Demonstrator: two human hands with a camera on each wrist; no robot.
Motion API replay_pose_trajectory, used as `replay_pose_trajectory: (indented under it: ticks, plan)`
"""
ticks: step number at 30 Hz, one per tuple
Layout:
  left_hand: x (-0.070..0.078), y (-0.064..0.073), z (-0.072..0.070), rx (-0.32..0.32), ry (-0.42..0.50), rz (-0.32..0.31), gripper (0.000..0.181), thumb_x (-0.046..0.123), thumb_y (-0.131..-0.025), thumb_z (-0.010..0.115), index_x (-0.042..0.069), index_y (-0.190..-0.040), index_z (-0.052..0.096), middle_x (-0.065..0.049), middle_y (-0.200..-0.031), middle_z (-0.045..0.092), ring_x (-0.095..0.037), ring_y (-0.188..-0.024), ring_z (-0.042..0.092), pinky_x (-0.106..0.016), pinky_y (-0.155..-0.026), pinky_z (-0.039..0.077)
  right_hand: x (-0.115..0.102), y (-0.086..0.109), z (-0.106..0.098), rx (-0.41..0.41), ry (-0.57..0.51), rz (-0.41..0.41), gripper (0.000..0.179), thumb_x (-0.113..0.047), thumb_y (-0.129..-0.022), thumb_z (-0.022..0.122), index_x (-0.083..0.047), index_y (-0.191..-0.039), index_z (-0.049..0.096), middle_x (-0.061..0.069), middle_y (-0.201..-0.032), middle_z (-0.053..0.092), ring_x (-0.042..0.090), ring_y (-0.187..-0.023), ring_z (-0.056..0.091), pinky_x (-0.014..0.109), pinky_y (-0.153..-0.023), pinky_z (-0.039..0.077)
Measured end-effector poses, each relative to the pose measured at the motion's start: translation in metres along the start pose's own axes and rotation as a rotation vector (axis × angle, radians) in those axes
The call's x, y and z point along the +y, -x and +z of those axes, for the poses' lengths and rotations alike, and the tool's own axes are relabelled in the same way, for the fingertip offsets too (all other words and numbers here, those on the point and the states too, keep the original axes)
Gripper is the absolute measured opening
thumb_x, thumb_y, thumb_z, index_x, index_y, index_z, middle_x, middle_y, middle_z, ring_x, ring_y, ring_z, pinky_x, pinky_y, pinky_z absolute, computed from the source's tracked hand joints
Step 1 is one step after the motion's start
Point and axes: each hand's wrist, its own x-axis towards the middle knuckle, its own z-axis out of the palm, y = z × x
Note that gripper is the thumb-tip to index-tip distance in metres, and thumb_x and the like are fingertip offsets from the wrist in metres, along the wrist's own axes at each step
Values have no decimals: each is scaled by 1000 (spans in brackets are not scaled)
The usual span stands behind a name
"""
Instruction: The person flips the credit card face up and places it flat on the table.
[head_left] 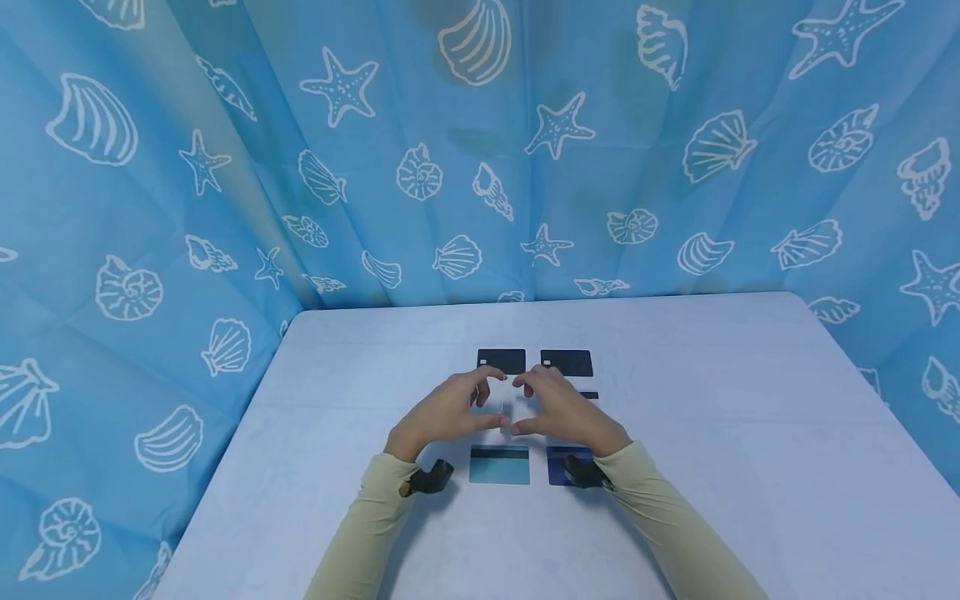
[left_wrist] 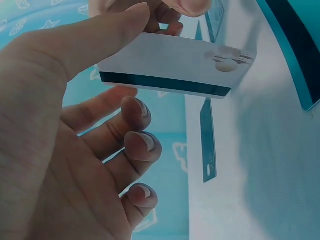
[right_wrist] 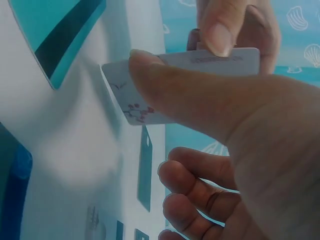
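A white card (left_wrist: pixel 175 62) with a dark stripe along one edge is held up over the table between both hands. My left hand (head_left: pixel 452 408) grips it, thumb at one long edge and index finger at the opposite one in the left wrist view; its other fingers are loosely bent. My right hand (head_left: pixel 566 410) also holds the card, its thumb lying over the face with small red blossoms (right_wrist: pixel 140 112). In the head view the card appears nearly edge-on, between the facing fingertips.
Two black cards (head_left: pixel 510 360) (head_left: pixel 567 362) lie side by side behind the hands. Nearer lie a light blue card (head_left: pixel 499 468) and a dark blue card (head_left: pixel 558 475), partly covered by the right wrist camera. A striped card (head_left: pixel 590 395) peeks out behind the right hand. A shell-patterned curtain (head_left: pixel 420 225) borders the white table (head_left: pixel 360 350).
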Motion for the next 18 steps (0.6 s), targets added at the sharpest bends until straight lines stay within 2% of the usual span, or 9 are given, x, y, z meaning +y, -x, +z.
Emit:
replay_pose_trajectory:
  ticks: [7, 18]
  plan:
    - [1, -1, 1, 7, -9, 34, 62, 38, -91, 79, 15, -143, 54, -12, -100, 66, -19, -87, 58, -29, -75, 49, -1, 0, 5, -4, -8, -23, 70, -36, -79, 91, 0, -133, 63, 11, -111, 64, 24, -102, 51, 47, -94, 52]
    - [0, -2, 2, 20, -3, 62, 65, 40, -91, 80, 13, -144, 54, -11, -99, 66, -16, -86, 57, -28, -74, 49, 1, -1, 12, -6, -11, -31, 70, -36, -76, 92, -2, -131, 65, 8, -110, 64, 22, -100, 52, 43, -90, 51]
